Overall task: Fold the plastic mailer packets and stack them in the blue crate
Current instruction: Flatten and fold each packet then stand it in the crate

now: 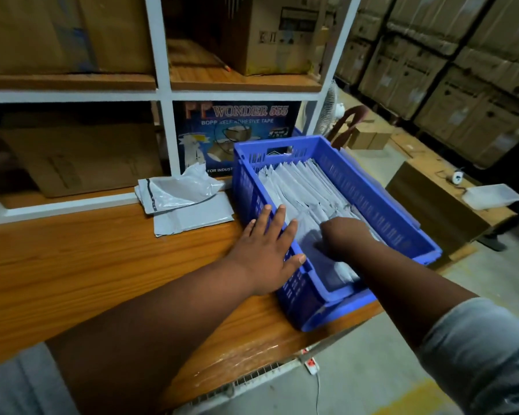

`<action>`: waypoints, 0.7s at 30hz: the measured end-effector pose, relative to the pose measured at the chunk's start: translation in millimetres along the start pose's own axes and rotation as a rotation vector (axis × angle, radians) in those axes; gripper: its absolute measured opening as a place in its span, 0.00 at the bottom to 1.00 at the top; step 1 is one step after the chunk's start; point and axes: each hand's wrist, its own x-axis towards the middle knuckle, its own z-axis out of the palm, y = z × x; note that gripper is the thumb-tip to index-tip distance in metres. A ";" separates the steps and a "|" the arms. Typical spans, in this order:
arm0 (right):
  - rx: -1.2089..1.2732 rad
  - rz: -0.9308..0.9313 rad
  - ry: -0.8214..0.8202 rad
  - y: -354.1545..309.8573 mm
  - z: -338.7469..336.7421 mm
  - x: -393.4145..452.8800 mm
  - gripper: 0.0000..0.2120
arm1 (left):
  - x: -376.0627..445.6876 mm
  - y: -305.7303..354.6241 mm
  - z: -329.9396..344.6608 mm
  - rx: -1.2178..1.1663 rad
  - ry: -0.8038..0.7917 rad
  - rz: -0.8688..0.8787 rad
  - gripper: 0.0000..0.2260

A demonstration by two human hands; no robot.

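A: How many of each item?
B: One blue crate (369, 187); one row of folded packets (306, 187) inside it, too many to count; roughly two loose mailers (186, 199) on the table (87, 259), beyond the left hand (267, 250).

A: And the hands?
B: Left hand spread flat against the crate's near-left wall. Right hand (346, 239) reaches into the crate, fingers curled down among the packets; whether it grips any one of them cannot be told.

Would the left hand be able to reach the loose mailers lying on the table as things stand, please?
Probably yes: the left hand rests open on the blue crate wall, and only bare table shows between it and the loose mailers.
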 end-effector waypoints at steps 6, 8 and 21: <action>-0.267 -0.725 0.123 -14.7 -21.9 -4.0 0.34 | -0.6 -1.5 2.4 -0.006 0.014 0.001 0.37; -0.440 -0.680 -0.114 -27.2 -7.6 -5.7 0.39 | -0.7 0.4 1.1 -0.003 0.006 -0.005 0.37; -0.339 -0.627 -0.143 0.4 -15.8 13.4 0.36 | -6.8 -16.1 -10.3 -0.044 -0.023 0.068 0.39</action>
